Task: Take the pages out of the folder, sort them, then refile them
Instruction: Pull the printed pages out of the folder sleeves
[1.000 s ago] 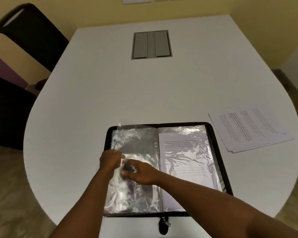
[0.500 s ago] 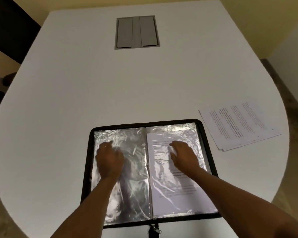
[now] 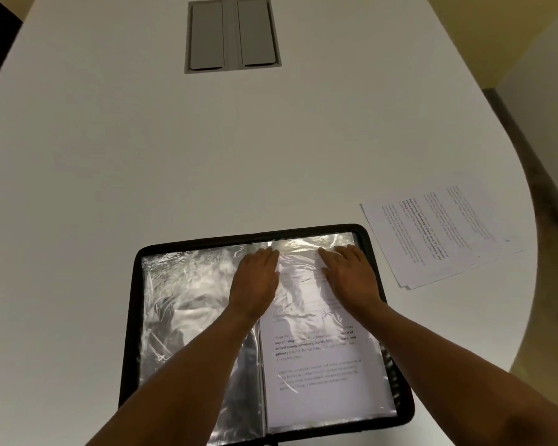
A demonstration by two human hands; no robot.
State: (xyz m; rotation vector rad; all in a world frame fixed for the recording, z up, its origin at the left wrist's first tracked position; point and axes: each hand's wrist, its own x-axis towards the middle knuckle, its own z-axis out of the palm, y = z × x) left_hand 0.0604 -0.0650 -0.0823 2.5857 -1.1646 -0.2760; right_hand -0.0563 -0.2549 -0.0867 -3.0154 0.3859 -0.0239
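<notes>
On the white table (image 3: pixel 142 156) your open folder (image 3: pixel 132 317) lies near its front edge, loose pages (image 3: pixel 438 239) just right. Your left hand (image 3: pixel 255 281) and right hand (image 3: pixel 351 278) press flat, fingers straight, on the sleeved page (image 3: pixel 316 358).

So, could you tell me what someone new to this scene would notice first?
Probably the open black folder near the table's front edge, its shiny plastic sleeves catching the light. Both hands lie flat near the top of its right side: the left hand by the spine, the right hand on the sleeve holding a printed page. To the right of the folder lies a loose stack of printed pages, and a grey hatch is set into the table's far middle.
</notes>
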